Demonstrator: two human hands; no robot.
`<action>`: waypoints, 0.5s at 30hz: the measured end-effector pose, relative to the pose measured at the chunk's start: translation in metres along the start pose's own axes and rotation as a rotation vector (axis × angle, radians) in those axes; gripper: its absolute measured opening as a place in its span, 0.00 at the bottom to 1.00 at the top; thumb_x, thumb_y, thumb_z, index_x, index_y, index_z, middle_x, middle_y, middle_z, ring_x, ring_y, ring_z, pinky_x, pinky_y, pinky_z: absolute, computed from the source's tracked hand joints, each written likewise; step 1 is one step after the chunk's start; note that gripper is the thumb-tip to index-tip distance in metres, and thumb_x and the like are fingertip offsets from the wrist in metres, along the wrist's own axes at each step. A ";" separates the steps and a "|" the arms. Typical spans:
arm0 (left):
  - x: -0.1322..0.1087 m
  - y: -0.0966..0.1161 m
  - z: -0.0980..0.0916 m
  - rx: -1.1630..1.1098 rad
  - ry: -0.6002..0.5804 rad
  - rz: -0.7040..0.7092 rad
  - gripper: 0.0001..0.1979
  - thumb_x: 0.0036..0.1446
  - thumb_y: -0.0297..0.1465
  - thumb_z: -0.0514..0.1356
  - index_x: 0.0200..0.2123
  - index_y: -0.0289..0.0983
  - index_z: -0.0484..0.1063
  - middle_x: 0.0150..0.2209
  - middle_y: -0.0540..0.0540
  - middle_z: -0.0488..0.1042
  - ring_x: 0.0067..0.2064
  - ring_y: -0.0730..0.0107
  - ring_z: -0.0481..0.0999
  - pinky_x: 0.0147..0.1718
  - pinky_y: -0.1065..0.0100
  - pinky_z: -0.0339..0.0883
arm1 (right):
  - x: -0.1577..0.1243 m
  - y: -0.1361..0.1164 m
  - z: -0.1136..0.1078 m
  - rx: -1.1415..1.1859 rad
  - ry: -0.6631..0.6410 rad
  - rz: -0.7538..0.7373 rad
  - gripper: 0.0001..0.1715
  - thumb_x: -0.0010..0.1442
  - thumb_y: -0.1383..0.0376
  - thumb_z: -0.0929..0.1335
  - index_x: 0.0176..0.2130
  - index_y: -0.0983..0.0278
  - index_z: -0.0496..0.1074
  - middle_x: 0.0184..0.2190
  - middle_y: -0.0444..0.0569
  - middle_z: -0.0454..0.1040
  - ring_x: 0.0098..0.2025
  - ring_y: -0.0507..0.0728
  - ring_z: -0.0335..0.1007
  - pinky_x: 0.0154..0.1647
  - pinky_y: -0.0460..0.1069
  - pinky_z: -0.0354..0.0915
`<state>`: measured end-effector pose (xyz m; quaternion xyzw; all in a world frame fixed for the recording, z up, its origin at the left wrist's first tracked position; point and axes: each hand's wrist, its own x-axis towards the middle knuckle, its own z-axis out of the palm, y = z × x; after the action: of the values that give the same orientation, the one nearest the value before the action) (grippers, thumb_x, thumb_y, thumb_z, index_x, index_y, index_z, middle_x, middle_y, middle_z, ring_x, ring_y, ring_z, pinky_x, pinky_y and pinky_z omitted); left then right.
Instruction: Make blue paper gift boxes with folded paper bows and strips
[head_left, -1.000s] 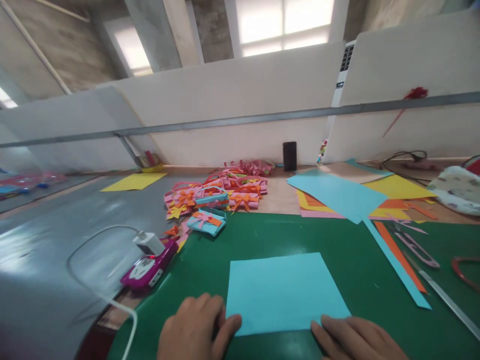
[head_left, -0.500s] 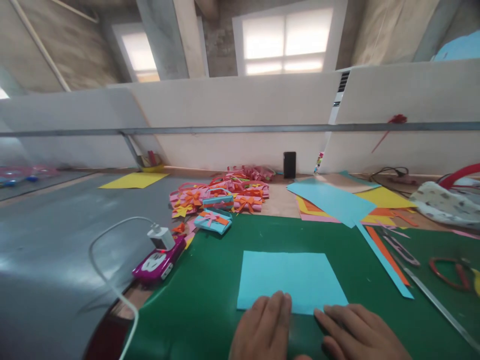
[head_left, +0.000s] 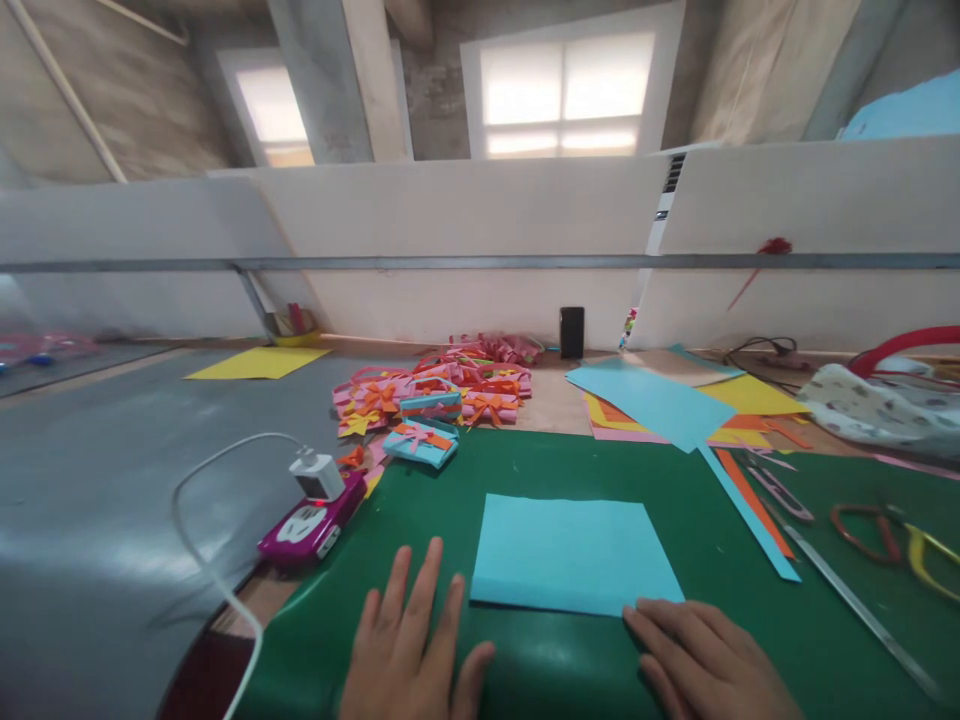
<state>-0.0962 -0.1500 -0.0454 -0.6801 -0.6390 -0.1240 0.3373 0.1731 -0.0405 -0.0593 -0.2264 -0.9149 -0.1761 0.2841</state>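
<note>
A folded light-blue paper sheet (head_left: 574,552) lies flat on the green cutting mat (head_left: 697,520) in front of me. My left hand (head_left: 409,650) rests flat on the mat just left of the sheet, fingers stretched out and apart, holding nothing. My right hand (head_left: 709,665) lies at the sheet's near right corner, fingertips touching that corner, fingers extended and flat.
A purple power strip (head_left: 311,520) with white plug and cable sits at the mat's left. Finished paper bows and boxes (head_left: 431,400) are heaped behind. Coloured sheets (head_left: 675,405), paper strips, a metal ruler (head_left: 855,610), scissors (head_left: 892,535) and a patterned cloth (head_left: 885,410) lie to the right.
My left hand slid along the sheet's near edge, then came off it to the left and spread flat on the mat. The right hand stayed at the near right corner.
</note>
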 end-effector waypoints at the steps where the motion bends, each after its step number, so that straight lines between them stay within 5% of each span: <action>1: 0.006 0.007 0.000 -0.067 0.045 -0.008 0.22 0.53 0.39 0.57 0.48 0.32 0.70 0.55 0.29 0.65 0.58 0.36 0.59 0.42 0.47 0.67 | -0.001 -0.002 0.001 -0.001 0.017 0.018 0.15 0.57 0.66 0.65 0.45 0.63 0.74 0.38 0.50 0.78 0.35 0.56 0.74 0.33 0.47 0.70; 3: 0.023 0.024 0.002 -0.183 0.087 0.034 0.22 0.53 0.30 0.57 0.53 0.32 0.65 0.58 0.31 0.62 0.61 0.42 0.54 0.47 0.52 0.66 | -0.001 -0.007 0.002 -0.005 0.035 0.050 0.15 0.57 0.66 0.66 0.45 0.62 0.74 0.39 0.49 0.78 0.35 0.56 0.74 0.34 0.48 0.70; 7: 0.052 0.055 0.009 -0.349 -0.036 0.130 0.24 0.55 0.22 0.50 0.56 0.35 0.60 0.54 0.41 0.69 0.57 0.55 0.65 0.48 0.57 0.68 | -0.002 -0.010 -0.007 -0.009 0.076 0.119 0.17 0.55 0.69 0.66 0.45 0.60 0.73 0.43 0.50 0.76 0.39 0.58 0.73 0.37 0.50 0.70; 11: 0.063 0.060 0.015 -0.485 -0.146 0.169 0.22 0.55 0.20 0.47 0.52 0.39 0.64 0.39 0.46 0.77 0.43 0.60 0.75 0.45 0.52 0.68 | -0.012 -0.004 -0.031 0.064 0.133 0.180 0.20 0.53 0.75 0.63 0.45 0.62 0.71 0.44 0.53 0.75 0.43 0.58 0.72 0.41 0.49 0.70; 15: 0.066 0.057 0.011 -0.578 -0.200 0.141 0.17 0.55 0.20 0.48 0.41 0.41 0.72 0.30 0.48 0.73 0.34 0.65 0.73 0.39 0.56 0.69 | -0.023 0.000 -0.051 0.240 0.162 0.413 0.16 0.55 0.76 0.60 0.40 0.62 0.68 0.31 0.47 0.75 0.31 0.52 0.74 0.29 0.39 0.69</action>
<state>-0.0342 -0.0888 -0.0307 -0.7994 -0.5585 -0.2090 0.0733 0.2131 -0.0709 -0.0333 -0.3582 -0.8379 -0.0220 0.4111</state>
